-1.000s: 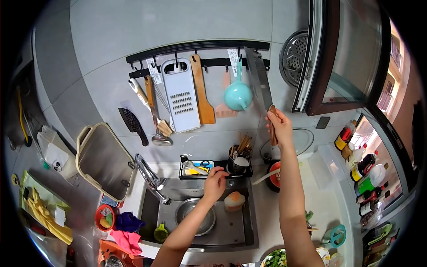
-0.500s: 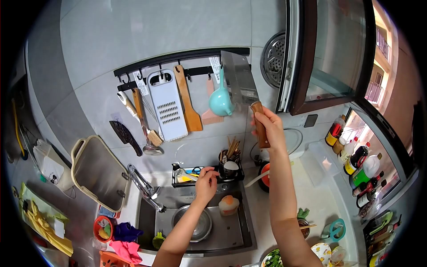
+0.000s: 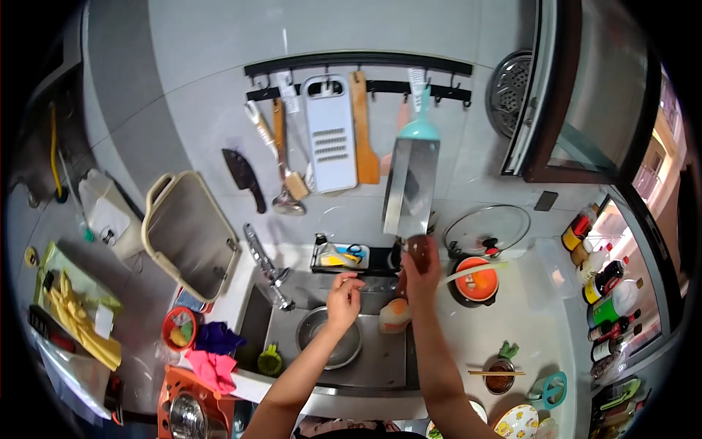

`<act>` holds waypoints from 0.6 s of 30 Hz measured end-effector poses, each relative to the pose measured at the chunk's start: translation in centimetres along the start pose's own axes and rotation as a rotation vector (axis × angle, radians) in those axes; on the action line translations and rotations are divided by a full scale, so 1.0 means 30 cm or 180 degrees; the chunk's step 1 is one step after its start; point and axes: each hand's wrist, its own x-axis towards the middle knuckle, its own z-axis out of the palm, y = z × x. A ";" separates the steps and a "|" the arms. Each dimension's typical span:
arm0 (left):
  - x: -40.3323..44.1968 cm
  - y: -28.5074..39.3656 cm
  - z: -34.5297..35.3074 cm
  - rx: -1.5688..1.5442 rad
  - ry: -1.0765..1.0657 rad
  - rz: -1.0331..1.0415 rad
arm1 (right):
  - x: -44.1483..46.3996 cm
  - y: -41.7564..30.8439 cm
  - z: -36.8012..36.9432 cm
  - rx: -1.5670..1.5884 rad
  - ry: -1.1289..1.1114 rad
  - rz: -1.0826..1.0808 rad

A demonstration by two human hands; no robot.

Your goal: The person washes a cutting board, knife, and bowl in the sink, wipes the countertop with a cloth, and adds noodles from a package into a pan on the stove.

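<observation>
Right hand [image 3: 423, 271]: closed round the dark brown handle of a broad cleaver [image 3: 411, 186], blade upward, slightly blurred. Left hand [image 3: 344, 301]: free, fingers loosely curled, above the rear of the sink. Position of cleaver: raised before the tiled wall, its blade overlapping the lower part of a turquoise funnel [image 3: 419, 130]; whether the two touch cannot be told. On the wall: one black hook rail [image 3: 358, 63]; one pale grater [image 3: 330, 132] beside one wooden spatula [image 3: 363, 132]; one ladle [image 3: 289, 205], lower left; one black knife [image 3: 243, 179], farther left. Below: one steel sink [image 3: 376, 362] containing a metal bowl [image 3: 349, 340], partly hidden by the left forearm, and, near the right forearm, an orange-and-white item [image 3: 393, 314]. Behind the left hand: one black caddy [image 3: 319, 268] with yellow and blue contents. Left of the sink: one upright board [image 3: 191, 238] with a pale rim; one purple cloth [image 3: 219, 338]; one pink cloth [image 3: 210, 371], just beside it. Right of the sink: one pot [image 3: 494, 282], orange inside, a pale-handled utensil across it; one glass lid [image 3: 475, 223] leaning behind; one small bowl [image 3: 500, 391] with chopsticks [image 3: 482, 373] laid across.
</observation>
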 end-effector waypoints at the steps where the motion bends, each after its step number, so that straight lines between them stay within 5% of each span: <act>1: -0.031 -0.009 -0.037 0.0127 0.0018 -0.0030 | -0.061 0.089 0.004 -0.0161 0.0071 -0.0137; 5: -0.158 -0.034 -0.193 0.0136 0.0124 -0.0077 | -0.334 0.102 0.092 -0.0216 0.0110 0.0422; 12: -0.423 -0.053 -0.466 -0.0409 -0.0795 -0.0613 | -0.785 0.252 0.235 -0.0628 0.0110 0.0104; 18: -0.634 -0.085 -0.667 -0.0784 -0.1445 -0.1110 | -1.089 0.262 0.341 -0.0217 0.0347 0.0752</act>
